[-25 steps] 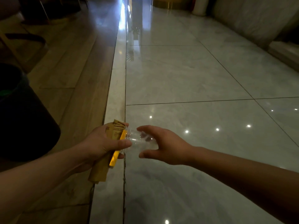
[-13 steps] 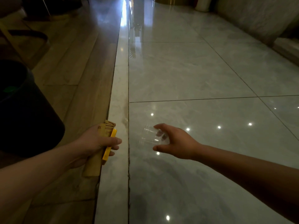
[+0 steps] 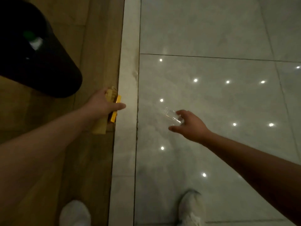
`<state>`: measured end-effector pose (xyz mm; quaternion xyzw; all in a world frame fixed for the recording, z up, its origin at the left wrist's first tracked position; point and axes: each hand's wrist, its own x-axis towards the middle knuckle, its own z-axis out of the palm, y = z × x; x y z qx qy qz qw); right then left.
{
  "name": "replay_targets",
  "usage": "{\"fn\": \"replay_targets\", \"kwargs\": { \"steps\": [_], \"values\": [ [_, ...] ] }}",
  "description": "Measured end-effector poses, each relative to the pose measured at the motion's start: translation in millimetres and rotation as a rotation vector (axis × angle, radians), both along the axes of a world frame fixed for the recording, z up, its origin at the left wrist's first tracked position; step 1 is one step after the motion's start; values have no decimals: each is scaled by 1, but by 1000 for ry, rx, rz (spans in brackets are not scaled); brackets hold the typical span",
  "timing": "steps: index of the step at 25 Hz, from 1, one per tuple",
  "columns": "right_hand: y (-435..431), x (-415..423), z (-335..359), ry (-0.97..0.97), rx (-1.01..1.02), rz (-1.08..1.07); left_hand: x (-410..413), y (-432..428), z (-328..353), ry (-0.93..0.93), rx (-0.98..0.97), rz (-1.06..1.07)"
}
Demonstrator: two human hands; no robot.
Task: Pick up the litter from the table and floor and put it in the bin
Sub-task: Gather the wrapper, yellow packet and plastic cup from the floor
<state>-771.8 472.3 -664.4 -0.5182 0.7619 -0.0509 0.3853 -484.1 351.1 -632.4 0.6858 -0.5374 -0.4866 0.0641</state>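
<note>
— Which step is this, would you say?

— The carry, I'd judge. Both hands are loaded and the bin stands up and to the left, on the wooden part of the floor.

— What has the left hand got?

— A tan paper bag with a yellow strip against it. The grip is closed round both, thumb across the front, and the bag's lower end hangs out below the hand.

— And the right hand?

— A clear plastic cup, hard to make out against the pale tiles. The fingers are curled loosely about its near end and the thumb is spread below it; the grip looks light rather than clamped. It is off the floor, over the tiles, just right of the white sill.

— Is there anything in the bin?

— Something white and something green show inside its dark mouth; I cannot tell what they are.

— What does the next move call for?

— Swinging both hands left and forward until they are over the bin's mouth, then letting go. The left hand is near the rim; the right has further to travel, across the sill. The cup is light and thinly held, so it could slip or get crushed on the way.

— Any litter left on the floor?

— None that I can see here, only two white shoes at the bottom.
</note>
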Motion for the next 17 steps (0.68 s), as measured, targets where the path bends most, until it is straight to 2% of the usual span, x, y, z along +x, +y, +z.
{"fn": "replay_targets", "kwargs": {
  "steps": [2,5,10,14,17],
  "values": [
    [22,5,48,-33,55,-80,14,25,41,-10,77,40],
    [58,18,141,-67,122,-152,25,78,138,14,241,161],
    [99,18,334,-139,194,-113,30,147,328,34,333,367],
    [108,-16,489,-201,173,-112,28,178,468,25,303,435],
    [103,-34,546,-245,173,-201,14,171,542,-25,196,428]
  ]
}}
